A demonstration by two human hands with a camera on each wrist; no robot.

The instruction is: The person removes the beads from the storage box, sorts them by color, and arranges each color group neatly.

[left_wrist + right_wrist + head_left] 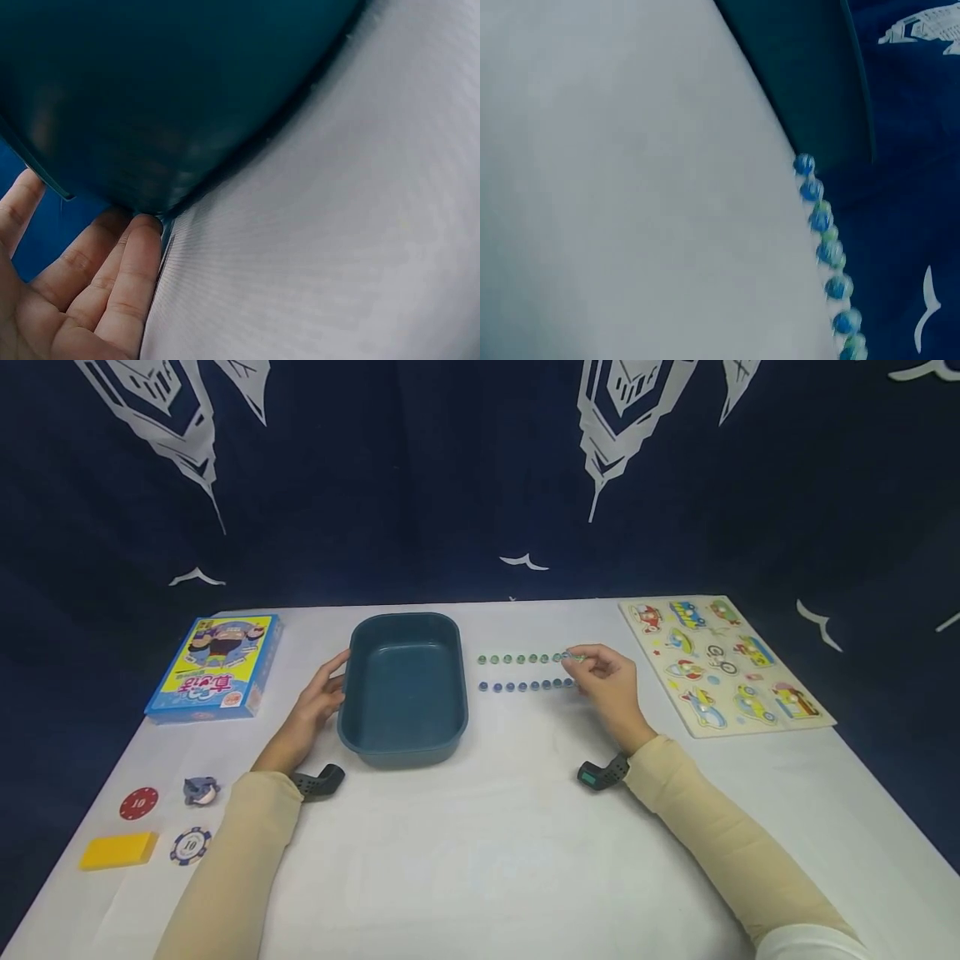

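My left hand [315,710] rests against the left side of a dark teal plastic basin [352,739], its extended fingers [127,281] touching the wall low down near the table. To the basin's right are two rows of glass marbles: green marbles [520,659] at the back and blue marbles [522,687] in front. At the right end of the green row, my right hand [611,685] pinches a marble [566,655] between thumb and fingertips. The hand itself is outside the right wrist view, where blue marbles [838,286] partly cover the green ones.
A blue-and-yellow box [217,668] stands at the back left. Nearer lie a red chip [138,803], a small shark figure [201,791], a yellow block [118,851] and a white-and-blue chip [191,846]. A wooden picture puzzle board [667,672] lies at the right.
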